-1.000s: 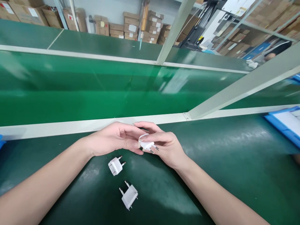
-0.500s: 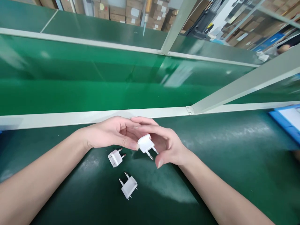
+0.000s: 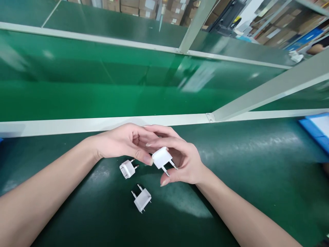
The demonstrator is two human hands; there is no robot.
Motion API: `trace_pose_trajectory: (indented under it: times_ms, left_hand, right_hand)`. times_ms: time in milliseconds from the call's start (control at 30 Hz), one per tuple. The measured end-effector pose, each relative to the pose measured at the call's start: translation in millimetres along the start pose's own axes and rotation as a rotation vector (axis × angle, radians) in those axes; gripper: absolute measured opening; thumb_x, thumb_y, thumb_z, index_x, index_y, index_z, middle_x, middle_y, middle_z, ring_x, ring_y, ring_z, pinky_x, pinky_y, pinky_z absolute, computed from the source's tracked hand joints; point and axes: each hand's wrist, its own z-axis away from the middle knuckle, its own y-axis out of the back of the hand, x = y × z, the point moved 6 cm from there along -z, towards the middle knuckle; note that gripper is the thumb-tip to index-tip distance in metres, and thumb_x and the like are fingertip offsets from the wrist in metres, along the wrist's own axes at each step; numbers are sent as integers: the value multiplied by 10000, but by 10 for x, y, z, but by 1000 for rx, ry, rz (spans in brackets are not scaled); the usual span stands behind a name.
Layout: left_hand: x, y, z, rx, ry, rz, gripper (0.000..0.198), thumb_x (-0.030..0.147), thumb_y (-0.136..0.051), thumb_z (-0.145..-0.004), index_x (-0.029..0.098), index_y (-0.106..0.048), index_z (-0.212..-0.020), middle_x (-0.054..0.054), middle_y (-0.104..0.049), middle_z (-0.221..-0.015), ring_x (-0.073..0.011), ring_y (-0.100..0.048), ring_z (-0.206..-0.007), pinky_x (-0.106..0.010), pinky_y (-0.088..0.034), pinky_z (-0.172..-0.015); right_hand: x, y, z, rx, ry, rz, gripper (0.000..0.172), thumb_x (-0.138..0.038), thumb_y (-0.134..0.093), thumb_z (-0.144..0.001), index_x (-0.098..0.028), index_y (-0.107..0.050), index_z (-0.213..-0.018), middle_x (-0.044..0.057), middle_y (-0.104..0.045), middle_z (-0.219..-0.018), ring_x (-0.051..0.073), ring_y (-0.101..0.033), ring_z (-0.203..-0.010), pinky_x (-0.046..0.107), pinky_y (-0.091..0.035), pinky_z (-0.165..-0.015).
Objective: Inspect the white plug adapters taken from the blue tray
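"While you're standing on that side, can you see where the white plug [image 3: 161, 158] is?"

"Between the two hands, above the green surface [image 3: 257, 178], its two prongs pointing toward the right thumb. The left hand [image 3: 124, 142] pinches it by the edge, thumb against the side, though the fingers behind are partly hidden."

"And the right hand [image 3: 186, 159]?"

"Curved round it, fingers spread well away from the thumb. I can't tell whether they touch the plug."

"Anything lying close by?"

"A second plug [image 3: 126, 169] just below the left hand, and a third plug [image 3: 143, 200] nearer the person, apart from it. Both rest on the surface."

"And farther out?"

"A pale rail [image 3: 64, 126] beyond the hands, a slanted post [image 3: 269, 87] rising from it, then stacked cartons [image 3: 130, 8]."
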Motion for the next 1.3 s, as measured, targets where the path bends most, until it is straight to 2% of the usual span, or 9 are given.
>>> trace_pose_trajectory:
  times_ms: [267,367,500,633,800,900,1000,1167,1300]
  left_hand:
    - [-3,45,-49,161,-87,-29,231,328,-741,-934,163,-710,-1093,-75,-732,-1078,-179,-707,-1006,-309,-560,-919]
    - [53,216,-23,486,-259,-135,318,434,-662,-978,134,-665,-871,-37,-679,-781,-120,-650,-726,-240,-525,-716]
    - [143,368,94,828,-459,-227,364,389,-608,-1007,164,-536,-730,45,-450,-579,-78,-439,-548,-209,-352,-532]
    - [144,334,69,809,-380,-378,354,401,-565,-1022,168,-568,-755,36,-470,-591,-90,-436,-558,-237,-356,-553]
    - [137,327,55,802,-366,-397,371,424,-554,-1023,168,-584,-755,38,-460,-570,-90,-433,-546,-235,-358,-549]
    - [130,345,48,796,-382,-343,365,419,-554,-1025,170,-578,-760,39,-455,-569,-90,-441,-551,-228,-378,-559]
    - [126,344,38,783,-366,-365,360,416,-552,-1026,170,-586,-766,32,-466,-578,-93,-444,-563,-225,-376,-556]
    - [130,339,29,763,-381,-310,353,402,-553,-1025,168,-578,-761,31,-470,-583,-93,-465,-565,-217,-406,-560]
    - [136,332,22,753,-376,-298,348,398,-552,-1025,166,-580,-768,26,-489,-591,-95,-479,-569,-213,-418,-555]
  right_hand:
    - [48,330,63,365,-77,294,246,-491,-763,-958,-255,-745,-1025,90,-675,-1161,304,-598,-1148,481,-495,-1002]
    - [124,470,48,444,-121,228,261,-464,-729,-979,-217,-749,-894,83,-682,-986,256,-643,-908,399,-551,-800]
    - [294,418,3,494,-376,-282,244,-431,-782,-921,-203,-698,-896,45,-660,-872,145,-552,-596,220,-413,-452]
    - [245,240,5,487,-434,-386,327,-374,-827,-879,-195,-592,-738,-8,-582,-715,132,-527,-589,208,-408,-482]
    - [-27,-70,30,232,-202,435,162,-346,-772,-962,-217,-677,-981,-36,-573,-666,130,-498,-529,254,-391,-514]
    - [-41,-377,32,-43,-73,778,372,-484,-719,-998,-191,-667,-1221,-9,-587,-736,154,-535,-595,278,-406,-549]
    - [17,-504,33,-157,-21,1006,317,-447,-603,-1071,-161,-707,-1162,26,-597,-771,174,-547,-640,304,-389,-561]
    - [27,-401,34,-140,8,900,193,-295,-567,-1097,-191,-699,-1190,23,-618,-821,151,-569,-651,282,-425,-591]
    - [45,-369,23,-131,31,997,402,-531,-596,-1063,-176,-686,-1228,26,-602,-793,168,-570,-648,290,-422,-570]
